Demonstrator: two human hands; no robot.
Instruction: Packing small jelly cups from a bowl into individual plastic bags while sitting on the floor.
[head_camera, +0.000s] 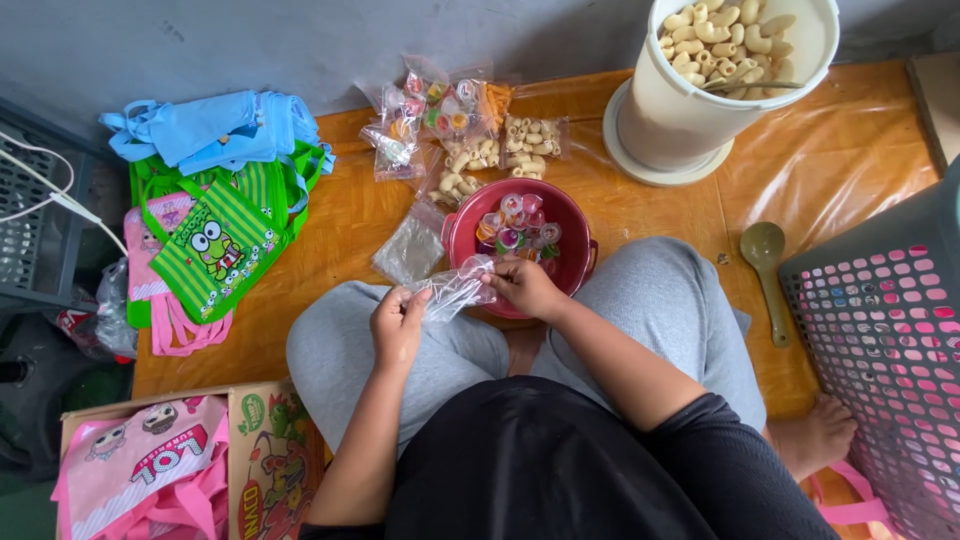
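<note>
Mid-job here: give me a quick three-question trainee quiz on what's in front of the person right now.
1. True or false: both hands, left hand and right hand, hold the clear plastic bag.
2. What fills the white bucket? A) pale curved snacks B) jelly cups C) bags
3. Which side of the red bowl does the green spoon lie on, as pictured?

Key: 1 true; 2 A; 3 right.
</note>
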